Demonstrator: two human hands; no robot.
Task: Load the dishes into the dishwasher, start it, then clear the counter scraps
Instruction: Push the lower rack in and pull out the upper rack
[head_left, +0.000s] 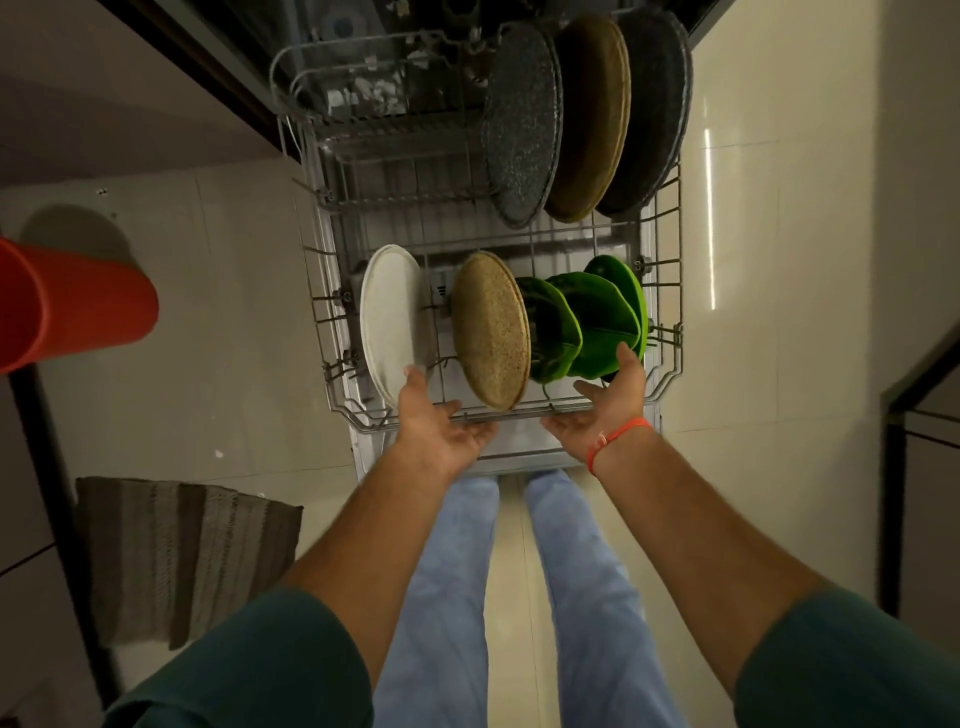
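The dishwasher's lower rack (670, 332) is pulled out over the open door. In its front row a white plate (388, 317), a tan speckled plate (488, 327) and several green dishes (597, 322) stand on edge. The back row holds a grey speckled plate (522, 124), a tan plate (592, 114) and a dark plate (652, 109). My left hand (441, 421) is at the rack's front rail, its thumb touching the white plate's lower edge. My right hand (605, 405) is palm up, its thumb against the nearest green dish. Neither hand grips anything.
An orange bin (78, 306) stands at the left. A striped grey mat (176, 556) lies on the pale tiled floor at the lower left. A dark cabinet edge (893, 415) is at the right. My legs in light blue trousers stand just before the door.
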